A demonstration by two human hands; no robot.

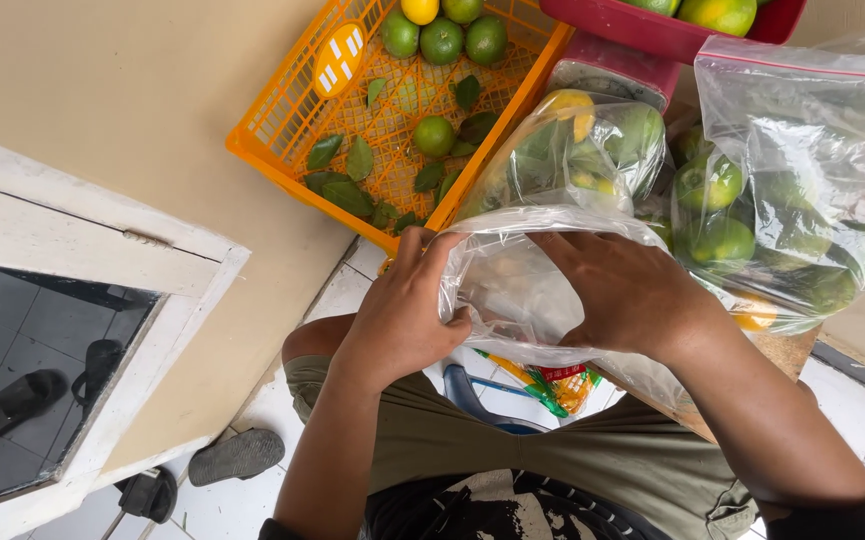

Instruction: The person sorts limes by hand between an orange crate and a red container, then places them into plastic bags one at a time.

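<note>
My left hand [402, 310] grips the left edge of a clear plastic bag [512, 290] held above my lap. My right hand [632, 295] is pressed into the bag's right side, fingers curled on the plastic. The bag looks almost empty where I hold it. Just beyond it lies another clear bag of green and yellow citrus fruit [582, 150]. A larger zip bag of green citrus [792, 210] stands to the right.
An orange plastic crate [292, 125] with a few green citrus and loose leaves sits ahead on the left. A red tub [652, 35] holds more fruit at the top. Sandals [237, 455] lie on the white tiled floor at lower left, beside a white frame [82, 240].
</note>
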